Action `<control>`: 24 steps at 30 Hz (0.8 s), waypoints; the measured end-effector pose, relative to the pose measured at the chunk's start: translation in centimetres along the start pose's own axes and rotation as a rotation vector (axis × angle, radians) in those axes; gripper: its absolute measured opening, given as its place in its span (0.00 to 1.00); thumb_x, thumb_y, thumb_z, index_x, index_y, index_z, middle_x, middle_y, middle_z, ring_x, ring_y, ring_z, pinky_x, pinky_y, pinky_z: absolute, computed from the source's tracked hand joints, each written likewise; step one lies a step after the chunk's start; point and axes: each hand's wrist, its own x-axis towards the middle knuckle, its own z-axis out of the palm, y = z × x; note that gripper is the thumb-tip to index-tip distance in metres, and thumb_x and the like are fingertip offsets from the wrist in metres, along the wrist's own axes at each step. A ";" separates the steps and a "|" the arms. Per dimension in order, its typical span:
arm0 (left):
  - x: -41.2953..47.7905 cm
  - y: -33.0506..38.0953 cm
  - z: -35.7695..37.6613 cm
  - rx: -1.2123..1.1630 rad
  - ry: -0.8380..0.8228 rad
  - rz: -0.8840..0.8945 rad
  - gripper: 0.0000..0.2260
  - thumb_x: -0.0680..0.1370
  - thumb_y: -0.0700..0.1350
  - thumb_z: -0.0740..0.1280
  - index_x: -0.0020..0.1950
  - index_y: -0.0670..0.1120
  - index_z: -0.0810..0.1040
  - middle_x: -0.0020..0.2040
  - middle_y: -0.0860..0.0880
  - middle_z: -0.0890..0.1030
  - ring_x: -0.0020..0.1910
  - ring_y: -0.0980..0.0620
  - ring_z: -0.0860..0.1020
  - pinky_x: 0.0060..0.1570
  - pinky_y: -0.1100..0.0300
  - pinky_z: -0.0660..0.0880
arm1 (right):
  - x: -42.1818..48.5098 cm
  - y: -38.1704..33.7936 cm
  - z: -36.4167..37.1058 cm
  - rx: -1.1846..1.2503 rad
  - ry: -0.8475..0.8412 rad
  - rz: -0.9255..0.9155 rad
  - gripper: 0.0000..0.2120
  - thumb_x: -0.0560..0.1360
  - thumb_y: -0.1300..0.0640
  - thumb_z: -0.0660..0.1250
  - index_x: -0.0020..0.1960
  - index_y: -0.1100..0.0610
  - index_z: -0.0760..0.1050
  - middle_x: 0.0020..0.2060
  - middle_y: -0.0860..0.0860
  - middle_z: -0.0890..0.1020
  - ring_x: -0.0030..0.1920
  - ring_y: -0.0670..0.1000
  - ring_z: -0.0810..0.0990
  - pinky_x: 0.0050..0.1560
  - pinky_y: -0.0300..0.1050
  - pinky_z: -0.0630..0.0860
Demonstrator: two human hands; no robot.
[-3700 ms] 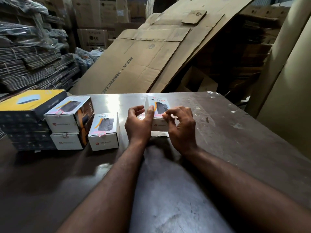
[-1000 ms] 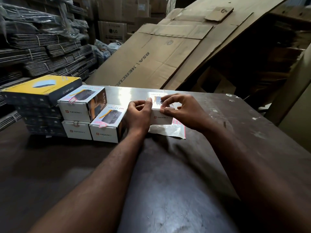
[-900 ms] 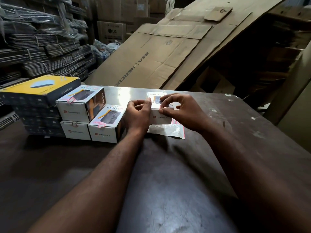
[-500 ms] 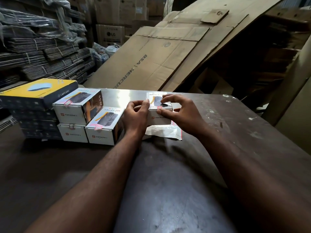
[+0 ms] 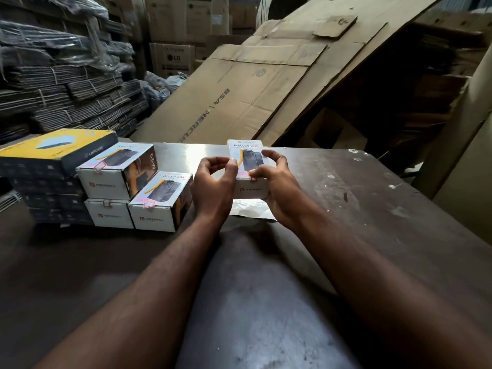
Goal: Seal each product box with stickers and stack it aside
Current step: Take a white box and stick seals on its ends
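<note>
Fingers of your left hand (image 5: pixel 213 183) curl loosely, the thumb tip resting against the left edge of the box (image 5: pixel 249 169); the other fingers arch without closing on anything that can be seen. Fingers of your right hand (image 5: pixel 277 187) span the box's right side, forefinger hooked over the upper right edge and thumb pressed at the front rim, where a small pink sticker (image 5: pixel 253 178) sits across the lid seam. The right hand thus grips the box; the left only steadies it.

The box stands near the middle of the bench (image 5: pixel 372 209), above a shiny backing sheet (image 5: pixel 247 209), with its printed face up and its white end toward you. Three like boxes, each already stickered, form a stack (image 5: pixel 133 187) just to the left, beside a pile of dark cartons topped by a yellow one (image 5: pixel 56 149).

Judged from its look, the box is stiff printed card, smooth and somewhat slippery, probably dense for its bulk. Take it by the two long sides, clear of the sticker, and avoid pinching the lid flap, which may dent.
</note>
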 end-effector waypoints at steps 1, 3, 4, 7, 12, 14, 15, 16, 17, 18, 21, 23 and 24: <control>0.0 -0.1 0.0 -0.006 -0.001 -0.005 0.09 0.72 0.57 0.70 0.46 0.54 0.79 0.44 0.58 0.84 0.51 0.55 0.82 0.57 0.44 0.79 | 0.1 0.1 0.0 -0.007 0.015 0.002 0.25 0.75 0.69 0.63 0.67 0.49 0.65 0.56 0.58 0.80 0.42 0.51 0.79 0.40 0.44 0.76; 0.2 -0.3 0.1 -0.028 -0.011 -0.034 0.12 0.69 0.61 0.69 0.45 0.55 0.80 0.43 0.58 0.84 0.50 0.53 0.83 0.53 0.40 0.80 | 0.2 0.5 0.1 -0.057 0.042 0.003 0.21 0.78 0.65 0.63 0.66 0.47 0.65 0.56 0.57 0.81 0.44 0.52 0.80 0.43 0.47 0.77; 0.3 -0.4 0.1 -0.029 -0.021 -0.050 0.13 0.68 0.63 0.69 0.44 0.56 0.80 0.43 0.58 0.84 0.50 0.52 0.83 0.52 0.39 0.80 | 0.4 0.7 0.1 -0.094 0.063 0.002 0.18 0.79 0.61 0.62 0.65 0.46 0.65 0.58 0.57 0.81 0.47 0.54 0.81 0.46 0.50 0.79; 0.4 -0.5 0.1 -0.020 -0.064 -0.108 0.16 0.65 0.65 0.68 0.44 0.55 0.79 0.44 0.56 0.84 0.49 0.51 0.84 0.53 0.40 0.81 | 0.5 1.1 -0.4 -0.155 0.096 0.000 0.11 0.83 0.51 0.61 0.65 0.47 0.68 0.59 0.57 0.81 0.50 0.55 0.81 0.54 0.56 0.79; 0.9 -0.7 -0.4 -0.020 -0.137 -0.179 0.23 0.65 0.70 0.67 0.45 0.53 0.81 0.48 0.50 0.85 0.50 0.47 0.84 0.51 0.41 0.82 | 0.1 1.0 -2.1 -0.305 -0.105 -0.089 0.25 0.78 0.47 0.71 0.72 0.50 0.69 0.63 0.50 0.80 0.56 0.48 0.84 0.60 0.49 0.80; 0.4 -0.2 -0.4 -0.025 -0.185 -0.159 0.20 0.69 0.66 0.68 0.50 0.52 0.81 0.49 0.51 0.85 0.49 0.49 0.85 0.49 0.42 0.83 | 0.0 1.4 -2.4 -0.407 -0.092 -0.166 0.28 0.74 0.50 0.75 0.72 0.48 0.71 0.64 0.51 0.80 0.56 0.49 0.85 0.62 0.52 0.80; 0.2 -0.1 -0.3 -0.038 -0.212 -0.147 0.19 0.72 0.63 0.68 0.54 0.51 0.81 0.49 0.51 0.85 0.49 0.51 0.85 0.48 0.44 0.84 | 0.0 1.5 -2.5 -0.423 -0.068 -0.199 0.29 0.73 0.51 0.75 0.72 0.47 0.71 0.64 0.51 0.81 0.56 0.50 0.85 0.62 0.54 0.80; 0.1 -0.1 -0.2 -0.057 -0.237 -0.141 0.19 0.74 0.61 0.69 0.58 0.50 0.81 0.50 0.51 0.85 0.48 0.54 0.84 0.46 0.47 0.84 | -0.1 1.5 -2.6 -0.422 -0.053 -0.225 0.29 0.73 0.52 0.75 0.72 0.47 0.72 0.64 0.52 0.81 0.55 0.51 0.85 0.62 0.55 0.80; 0.0 0.0 -0.2 -0.081 -0.259 -0.141 0.22 0.75 0.60 0.70 0.62 0.47 0.81 0.52 0.50 0.85 0.48 0.55 0.84 0.44 0.50 0.84 | -0.1 1.4 -2.7 -0.419 -0.046 -0.239 0.29 0.73 0.52 0.75 0.72 0.48 0.72 0.64 0.52 0.81 0.56 0.51 0.85 0.63 0.55 0.80; -0.1 0.0 -0.2 -0.098 -0.278 -0.141 0.24 0.75 0.59 0.70 0.65 0.46 0.79 0.54 0.49 0.85 0.49 0.55 0.84 0.41 0.52 0.84 | -0.2 1.3 -2.8 -0.417 -0.050 -0.248 0.30 0.73 0.52 0.75 0.73 0.49 0.71 0.65 0.51 0.80 0.57 0.51 0.85 0.63 0.55 0.79; -0.3 -0.1 -0.3 -0.087 -0.328 -0.099 0.26 0.71 0.62 0.71 0.63 0.49 0.79 0.54 0.49 0.85 0.51 0.53 0.85 0.40 0.55 0.83 | -0.2 1.0 -3.1 -0.430 -0.071 -0.256 0.32 0.74 0.56 0.74 0.76 0.52 0.69 0.71 0.52 0.75 0.60 0.49 0.83 0.64 0.51 0.79; -0.4 -0.2 -0.2 -0.039 -0.324 -0.045 0.24 0.70 0.62 0.72 0.61 0.52 0.79 0.52 0.50 0.86 0.49 0.52 0.86 0.41 0.54 0.83 | -0.2 1.0 -3.3 -0.433 -0.090 -0.245 0.32 0.76 0.65 0.70 0.77 0.54 0.66 0.74 0.52 0.72 0.55 0.46 0.84 0.58 0.43 0.81; -0.4 -0.3 -0.2 -0.023 -0.310 -0.021 0.24 0.69 0.62 0.73 0.61 0.53 0.79 0.52 0.50 0.86 0.48 0.53 0.86 0.41 0.52 0.84 | -0.2 0.9 -3.3 -0.435 -0.097 -0.240 0.32 0.77 0.68 0.68 0.78 0.55 0.65 0.73 0.53 0.73 0.52 0.44 0.84 0.53 0.39 0.81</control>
